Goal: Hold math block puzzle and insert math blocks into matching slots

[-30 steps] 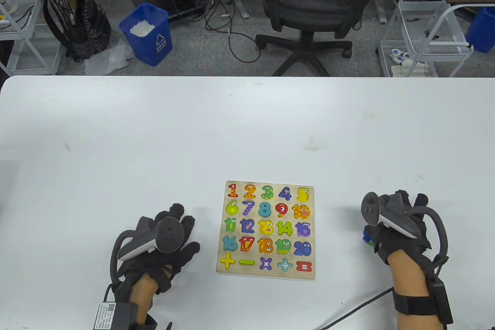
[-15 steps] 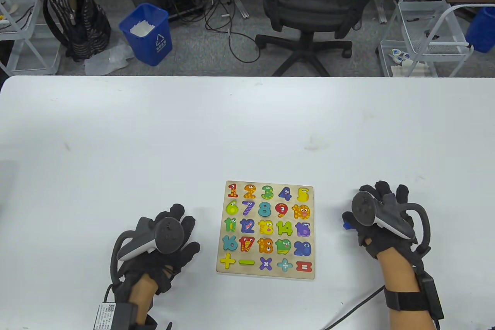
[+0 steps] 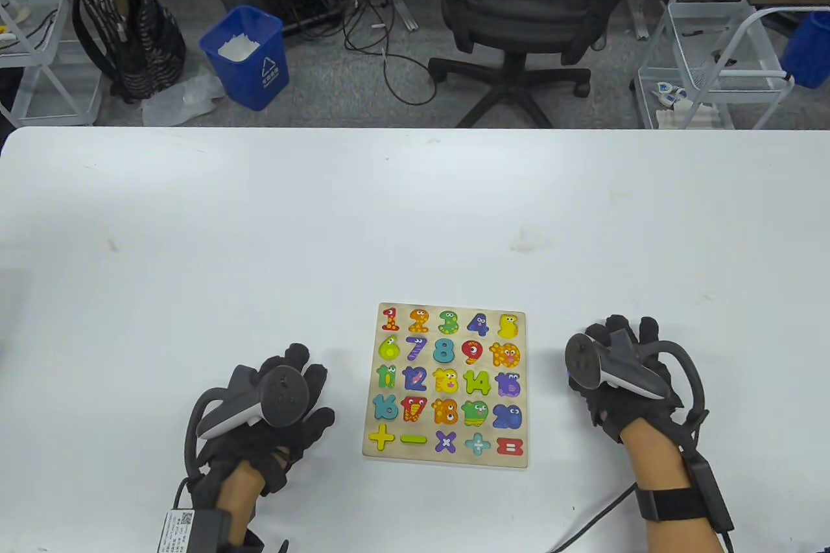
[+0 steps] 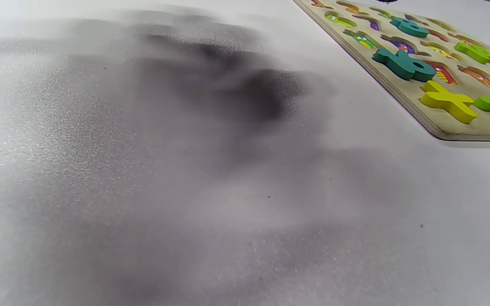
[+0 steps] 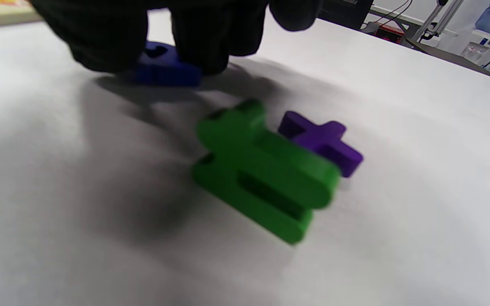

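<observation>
The wooden math puzzle board [image 3: 429,306] lies flat at the table's front middle, with colourful numbers and signs in its slots. It also shows in the left wrist view [image 4: 400,92]. My left hand [image 3: 288,407] rests on the table left of the board, fingers spread, holding nothing. My right hand [image 3: 609,378] is just right of the board. In the right wrist view its fingertips [image 5: 198,51] press on a dark blue block [image 5: 166,70] that lies on the table. A green block [image 5: 262,174] and a purple block [image 5: 321,142] lie loose behind it.
The white table [image 3: 389,216] stretches far beyond the board. An office chair [image 3: 519,2], a blue bin [image 3: 249,57] and a backpack [image 3: 126,28] stand on the floor behind the table. A cable [image 3: 596,514] trails from my right wrist.
My right hand has moved left towards the board, taking the blue block with it and leaving the green and purple blocks behind. My left hand has not moved.
</observation>
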{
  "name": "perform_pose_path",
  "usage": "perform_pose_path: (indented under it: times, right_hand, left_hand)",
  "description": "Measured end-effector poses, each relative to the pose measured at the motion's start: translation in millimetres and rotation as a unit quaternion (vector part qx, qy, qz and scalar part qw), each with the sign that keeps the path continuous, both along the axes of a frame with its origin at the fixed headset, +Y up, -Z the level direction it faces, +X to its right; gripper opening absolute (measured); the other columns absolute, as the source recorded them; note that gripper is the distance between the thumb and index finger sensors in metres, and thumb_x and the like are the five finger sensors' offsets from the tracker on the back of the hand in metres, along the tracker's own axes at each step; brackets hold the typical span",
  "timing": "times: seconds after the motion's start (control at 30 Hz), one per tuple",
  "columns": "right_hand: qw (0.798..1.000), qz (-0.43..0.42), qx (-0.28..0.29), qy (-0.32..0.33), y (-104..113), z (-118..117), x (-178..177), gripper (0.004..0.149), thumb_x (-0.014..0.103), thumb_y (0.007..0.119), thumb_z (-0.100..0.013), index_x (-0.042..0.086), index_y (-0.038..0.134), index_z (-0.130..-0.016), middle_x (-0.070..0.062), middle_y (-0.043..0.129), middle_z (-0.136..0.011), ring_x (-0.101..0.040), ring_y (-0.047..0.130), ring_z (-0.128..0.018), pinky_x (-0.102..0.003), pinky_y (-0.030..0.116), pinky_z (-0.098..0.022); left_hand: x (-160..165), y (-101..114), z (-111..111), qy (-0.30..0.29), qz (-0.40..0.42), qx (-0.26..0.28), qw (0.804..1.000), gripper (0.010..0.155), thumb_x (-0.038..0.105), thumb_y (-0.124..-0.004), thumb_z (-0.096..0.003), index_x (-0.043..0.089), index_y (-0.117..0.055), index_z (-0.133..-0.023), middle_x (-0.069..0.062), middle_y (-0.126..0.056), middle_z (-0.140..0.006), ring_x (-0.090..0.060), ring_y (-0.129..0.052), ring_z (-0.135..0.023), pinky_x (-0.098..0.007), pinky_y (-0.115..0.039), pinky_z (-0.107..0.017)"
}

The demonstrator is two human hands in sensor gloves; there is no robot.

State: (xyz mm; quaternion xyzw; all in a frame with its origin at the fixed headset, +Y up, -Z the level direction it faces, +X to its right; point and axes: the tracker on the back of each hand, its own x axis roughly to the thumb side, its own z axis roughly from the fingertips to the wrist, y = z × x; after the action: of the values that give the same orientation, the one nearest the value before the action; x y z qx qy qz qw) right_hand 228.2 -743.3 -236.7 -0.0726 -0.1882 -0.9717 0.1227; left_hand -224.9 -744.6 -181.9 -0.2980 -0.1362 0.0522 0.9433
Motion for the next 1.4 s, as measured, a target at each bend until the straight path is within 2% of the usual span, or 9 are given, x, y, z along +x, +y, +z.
perform_pose_path:
  times: [0.1,0.23,0.3,0.37,0.47,0.63,0.8,1.07,1.4]
  right_hand:
    - [1.0,0.007,0.007,-0.01,0,0,-2,0.06,0.056,0.07,-0.051,0.015,0.063,-0.095,-0.004,0.049,-0.117,-0.043,0.034,-0.11,-0.076,0.023,-0.072]
    - [0.996,-0.064,0.052,-0.018,17,2,5,0.052,0.057,0.061,-0.053,0.021,0.081,-0.085,-0.001,0.062,-0.114,-0.042,0.04,-0.11,-0.076,0.024,-0.072]
    - [0.993,-0.094,0.068,-0.025,26,5,11,0.048,0.051,0.065,-0.055,0.023,0.074,-0.093,-0.001,0.058,-0.116,-0.042,0.038,-0.11,-0.076,0.024,-0.072]
    - [0.996,-0.082,0.01,-0.023,26,8,15,0.052,0.044,0.068,-0.057,0.031,0.056,-0.105,-0.001,0.043,-0.121,-0.044,0.027,-0.111,-0.077,0.019,-0.071]
    - [0.997,-0.054,-0.062,-0.005,15,10,13,0.066,0.039,0.075,-0.056,0.037,0.037,-0.11,0.0,0.022,-0.124,-0.043,0.017,-0.11,-0.077,0.015,-0.069]
    - [0.996,0.005,-0.079,0.03,1,7,-1,0.072,0.041,0.08,-0.054,0.041,0.032,-0.109,0.003,0.014,-0.122,-0.041,0.017,-0.11,-0.075,0.017,-0.07]
    - [0.998,0.02,-0.051,0.031,2,6,-5,0.066,0.048,0.078,-0.052,0.036,0.043,-0.107,0.003,0.027,-0.122,-0.041,0.026,-0.111,-0.075,0.022,-0.072]
    - [0.998,-0.035,-0.006,0.052,-2,7,-6,0.064,0.056,0.075,-0.051,0.026,0.055,-0.104,-0.001,0.043,-0.12,-0.04,0.04,-0.11,-0.074,0.029,-0.073]
    - [0.997,-0.037,0.002,0.061,-2,8,-11,0.065,0.058,0.074,-0.053,0.02,0.058,-0.102,-0.004,0.044,-0.12,-0.041,0.04,-0.11,-0.074,0.03,-0.074]
  left_hand:
    - [0,0,0,0.0,0.0,-0.001,1.0,0.073,0.07,-0.044,-0.056,0.037,-0.016,-0.115,0.007,0.014,-0.112,-0.036,-0.011,-0.113,-0.062,-0.026,-0.079]
    - [0,0,0,0.0,0.002,0.0,1.0,0.073,0.07,-0.044,-0.056,0.037,-0.016,-0.115,0.007,0.014,-0.112,-0.036,-0.011,-0.113,-0.062,-0.026,-0.079]
    - [-1,0,0,0.001,0.002,0.001,1.0,0.073,0.07,-0.044,-0.0561,0.037,-0.016,-0.115,0.007,0.014,-0.112,-0.036,-0.011,-0.113,-0.062,-0.026,-0.079]
    - [-1,0,-1,0.001,0.002,-0.001,1.0,0.073,0.069,-0.044,-0.0562,0.037,-0.016,-0.115,0.007,0.014,-0.112,-0.036,-0.011,-0.113,-0.062,-0.026,-0.079]
    - [0,0,-1,-0.002,-0.002,0.0,1.0,0.072,0.069,-0.044,-0.0564,0.037,-0.016,-0.115,0.007,0.014,-0.112,-0.036,-0.011,-0.113,-0.062,-0.026,-0.079]
    - [0,0,0,-0.002,-0.005,0.002,1.0,0.073,0.069,-0.045,-0.0563,0.037,-0.016,-0.115,0.007,0.015,-0.112,-0.036,-0.011,-0.113,-0.062,-0.026,-0.079]
    - [-1,0,0,-0.002,-0.003,0.001,1.0,0.073,0.069,-0.044,-0.0562,0.037,-0.016,-0.115,0.007,0.015,-0.112,-0.036,-0.011,-0.113,-0.062,-0.026,-0.079]
    - [0,-1,0,-0.002,0.002,0.0,1.0,0.073,0.07,-0.044,-0.0561,0.037,-0.016,-0.115,0.007,0.014,-0.112,-0.036,-0.011,-0.113,-0.062,-0.026,-0.079]
    - [0,-2,1,-0.004,0.002,-0.004,1.0,0.073,0.07,-0.044,-0.0561,0.037,-0.016,-0.115,0.007,0.014,-0.112,-0.036,-0.011,-0.113,-0.062,-0.026,-0.079]
